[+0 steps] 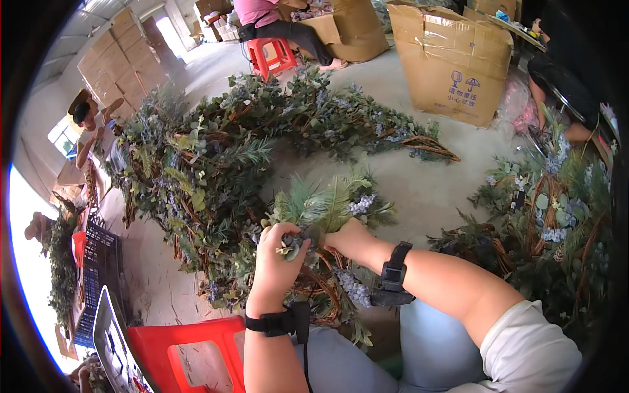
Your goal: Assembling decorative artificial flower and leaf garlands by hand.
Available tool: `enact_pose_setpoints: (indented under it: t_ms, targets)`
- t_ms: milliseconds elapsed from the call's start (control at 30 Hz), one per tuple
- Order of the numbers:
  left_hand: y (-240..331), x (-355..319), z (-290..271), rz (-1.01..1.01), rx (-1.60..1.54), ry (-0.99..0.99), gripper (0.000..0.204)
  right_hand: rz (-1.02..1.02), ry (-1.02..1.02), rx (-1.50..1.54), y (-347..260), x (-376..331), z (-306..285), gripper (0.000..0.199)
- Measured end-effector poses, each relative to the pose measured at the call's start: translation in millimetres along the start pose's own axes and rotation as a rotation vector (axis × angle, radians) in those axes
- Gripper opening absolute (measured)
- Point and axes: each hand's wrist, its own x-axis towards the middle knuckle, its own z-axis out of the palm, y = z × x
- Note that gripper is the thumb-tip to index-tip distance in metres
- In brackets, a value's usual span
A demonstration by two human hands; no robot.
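Over my lap lies an artificial greenery wreath with ferny fronds [321,202], brown twigs [321,283] and blue-purple flower clusters [352,287]. My left hand [276,252] is closed, thumb and fingers curled round a small leafy sprig [293,246] with round grey-green leaves and dark berries. Close beside it on the right, my right hand [352,240] is closed too, its fingertips in the foliage; what they grip is hidden. Black straps with small devices circle both my wrists.
A long heap of similar greenery [196,177] curves across the floor ahead, with more wreaths [537,216] at right. A red stool [190,344] and a metal tray [114,347] stand at lower left. Cardboard boxes [452,65] are behind. People sit at the back, left and right.
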Motion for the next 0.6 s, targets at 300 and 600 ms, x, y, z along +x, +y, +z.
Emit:
enact_pose_setpoints:
  t_ms: [300,600]
  targets:
    - [-10,-3,0,-0.114,-0.104,0.01,0.028,-0.813,0.075,-0.456,-42,-25,-46,0.019]
    - [-6,-1,1,-0.092,-0.096,0.012,0.027,-0.933,-0.253,-1.06,-35,-31,-26,0.017]
